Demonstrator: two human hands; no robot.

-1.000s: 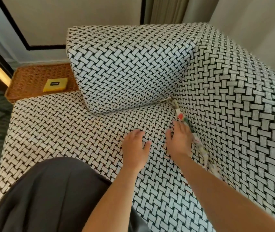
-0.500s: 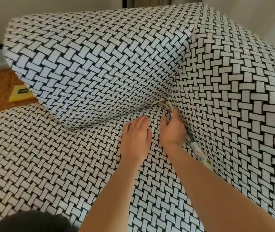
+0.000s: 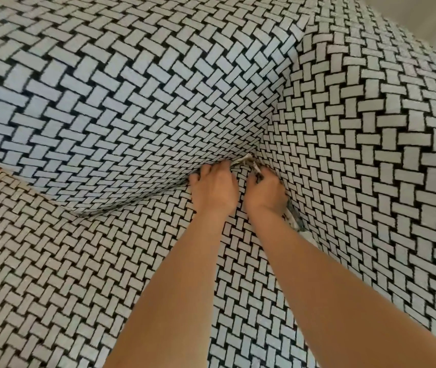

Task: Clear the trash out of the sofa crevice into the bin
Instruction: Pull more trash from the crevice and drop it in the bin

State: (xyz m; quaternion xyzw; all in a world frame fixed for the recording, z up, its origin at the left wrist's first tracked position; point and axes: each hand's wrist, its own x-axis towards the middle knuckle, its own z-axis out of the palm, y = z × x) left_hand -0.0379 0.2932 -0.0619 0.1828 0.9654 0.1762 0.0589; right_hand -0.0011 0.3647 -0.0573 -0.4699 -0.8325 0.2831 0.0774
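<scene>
Paper trash [image 3: 248, 161] now clutched by right hand [image 3: 264, 193]; left hand [image 3: 214, 189] has joined, its grip unclear.

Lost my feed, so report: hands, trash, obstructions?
Left hand dug under back cushion. Right hand gripping trash beside armrest. Wrapper strip wedged behind right wrist. Bin unseen.

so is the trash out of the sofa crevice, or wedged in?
Wedged in. Crumpled trash pokes from the corner crevice and runs along the seam under the right hand, whose fingers curl onto it.
</scene>
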